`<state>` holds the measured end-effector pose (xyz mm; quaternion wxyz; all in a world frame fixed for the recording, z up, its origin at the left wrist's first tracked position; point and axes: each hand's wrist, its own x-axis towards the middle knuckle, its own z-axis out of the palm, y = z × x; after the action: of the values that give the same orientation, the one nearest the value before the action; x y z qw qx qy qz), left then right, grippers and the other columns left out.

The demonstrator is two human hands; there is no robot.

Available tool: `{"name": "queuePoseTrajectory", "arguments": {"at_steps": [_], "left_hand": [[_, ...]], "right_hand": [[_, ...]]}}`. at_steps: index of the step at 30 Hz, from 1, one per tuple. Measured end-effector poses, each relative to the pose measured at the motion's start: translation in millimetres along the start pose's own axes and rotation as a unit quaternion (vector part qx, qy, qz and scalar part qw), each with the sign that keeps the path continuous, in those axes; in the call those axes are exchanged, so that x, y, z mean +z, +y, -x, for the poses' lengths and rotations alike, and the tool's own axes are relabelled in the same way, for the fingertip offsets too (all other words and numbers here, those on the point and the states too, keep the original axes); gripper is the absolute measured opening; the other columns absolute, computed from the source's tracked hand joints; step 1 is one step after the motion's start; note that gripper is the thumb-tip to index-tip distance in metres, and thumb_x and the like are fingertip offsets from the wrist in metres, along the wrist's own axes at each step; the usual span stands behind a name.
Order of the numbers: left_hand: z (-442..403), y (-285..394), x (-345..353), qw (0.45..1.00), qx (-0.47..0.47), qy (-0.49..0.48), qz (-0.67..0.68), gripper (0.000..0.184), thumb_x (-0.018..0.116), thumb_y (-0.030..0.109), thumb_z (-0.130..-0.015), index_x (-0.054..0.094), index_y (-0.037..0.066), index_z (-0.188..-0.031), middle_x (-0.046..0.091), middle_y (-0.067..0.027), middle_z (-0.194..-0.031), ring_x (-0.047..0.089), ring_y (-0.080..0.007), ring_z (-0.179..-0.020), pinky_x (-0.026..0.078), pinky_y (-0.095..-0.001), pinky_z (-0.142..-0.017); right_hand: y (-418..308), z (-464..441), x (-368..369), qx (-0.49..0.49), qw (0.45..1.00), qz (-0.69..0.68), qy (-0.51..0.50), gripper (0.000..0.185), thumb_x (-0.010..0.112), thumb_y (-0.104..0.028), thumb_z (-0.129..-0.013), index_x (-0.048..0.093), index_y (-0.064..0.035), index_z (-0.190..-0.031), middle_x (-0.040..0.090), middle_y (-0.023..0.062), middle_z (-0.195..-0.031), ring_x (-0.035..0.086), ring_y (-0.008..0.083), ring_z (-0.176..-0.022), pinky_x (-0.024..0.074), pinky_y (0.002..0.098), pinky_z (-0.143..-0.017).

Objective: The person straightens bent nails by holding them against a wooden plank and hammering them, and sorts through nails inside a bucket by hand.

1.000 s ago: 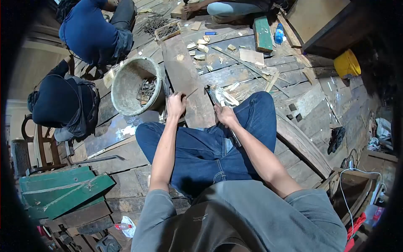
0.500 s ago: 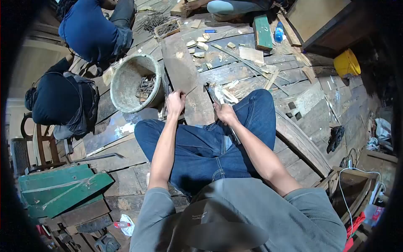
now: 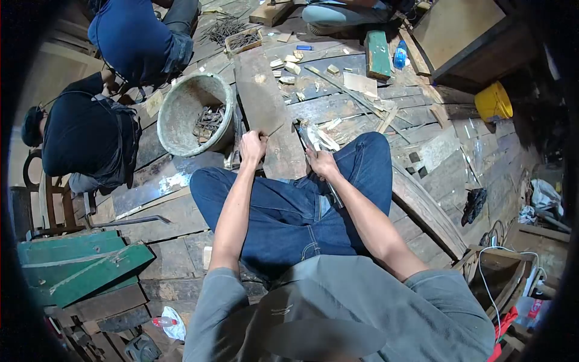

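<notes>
Legible wording: none could be read | Grey shirt (image 3: 362,301): small mark (image 3: 281,312) was noted, undeciphered | Red label (image 3: 534,309), at right: lettering was not made out.

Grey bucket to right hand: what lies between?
Between the grey bucket and right hand lie the left hand, then a wooden board; head view shows it.

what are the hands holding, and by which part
The right hand grips a dark bar around its middle. The left hand seems to pinch a thin piece by one end, too small to identify.
</notes>
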<state>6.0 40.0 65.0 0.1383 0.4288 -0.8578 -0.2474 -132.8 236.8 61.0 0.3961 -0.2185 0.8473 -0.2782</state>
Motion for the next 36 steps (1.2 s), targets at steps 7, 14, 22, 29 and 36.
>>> {"name": "queuePoseTrajectory", "arguments": {"at_steps": [7, 14, 22, 29, 36], "left_hand": [[1, -3, 1, 1.000, -0.013, 0.008, 0.027, 0.015, 0.067, 0.017, -0.077, 0.074, 0.006, -0.086, 0.068, -0.0214, -0.085, 0.067, -0.0367, -0.084, 0.053, -0.0445, -0.077], [4, -7, 7, 0.999, -0.009, 0.020, 0.041, 0.014, 0.068, 0.015, -0.077, 0.074, 0.006, -0.086, 0.069, -0.0202, -0.085, 0.067, -0.0364, -0.084, 0.053, -0.0447, -0.077], [1, -18, 18, 0.997, -0.004, 0.056, 0.051, 0.018, 0.059, 0.005, -0.077, 0.072, 0.004, -0.090, 0.068, -0.0209, -0.092, 0.065, -0.0379, -0.090, 0.053, -0.0455, -0.080], [2, -19, 18, 0.996, 0.012, 0.066, 0.058, 0.019, 0.061, 0.006, -0.077, 0.073, 0.006, -0.091, 0.068, -0.0212, -0.087, 0.065, -0.0401, -0.085, 0.053, -0.0467, -0.077], [-7, -28, 27, 0.996, 0.013, 0.072, 0.050, 0.022, 0.062, 0.004, -0.071, 0.072, 0.005, -0.091, 0.067, -0.0222, -0.086, 0.066, -0.0393, -0.084, 0.053, -0.0450, -0.076]], "right_hand": [[-4, 15, -14, -0.025, 0.998, -0.056, 0.035, 0.066, 0.043, -0.052, -0.097, 0.062, 0.0114, -0.093, 0.060, 0.0205, -0.059, 0.063, 0.0288, -0.046, 0.0502, 0.0401, -0.041], [-45, 45, -29, -0.136, 0.987, -0.033, 0.085, 0.066, 0.041, -0.054, -0.097, 0.064, 0.0065, -0.088, 0.056, 0.0221, -0.055, 0.061, 0.0328, -0.049, 0.0472, 0.0448, -0.051], [-45, 41, 18, -0.164, 0.980, 0.086, 0.078, 0.064, 0.044, -0.053, -0.097, 0.064, 0.0064, -0.087, 0.061, 0.0296, -0.071, 0.064, 0.0456, -0.073, 0.0493, 0.0502, -0.067], [-55, 42, 17, -0.163, 0.981, 0.079, 0.076, 0.063, 0.043, -0.052, -0.097, 0.064, 0.0071, -0.089, 0.060, 0.0325, -0.072, 0.063, 0.0473, -0.078, 0.0491, 0.0503, -0.070], [-50, 31, 25, -0.136, 0.981, 0.118, 0.073, 0.062, 0.042, -0.051, -0.098, 0.064, 0.0065, -0.089, 0.060, 0.0321, -0.071, 0.063, 0.0475, -0.080, 0.0483, 0.0509, -0.071]]}}
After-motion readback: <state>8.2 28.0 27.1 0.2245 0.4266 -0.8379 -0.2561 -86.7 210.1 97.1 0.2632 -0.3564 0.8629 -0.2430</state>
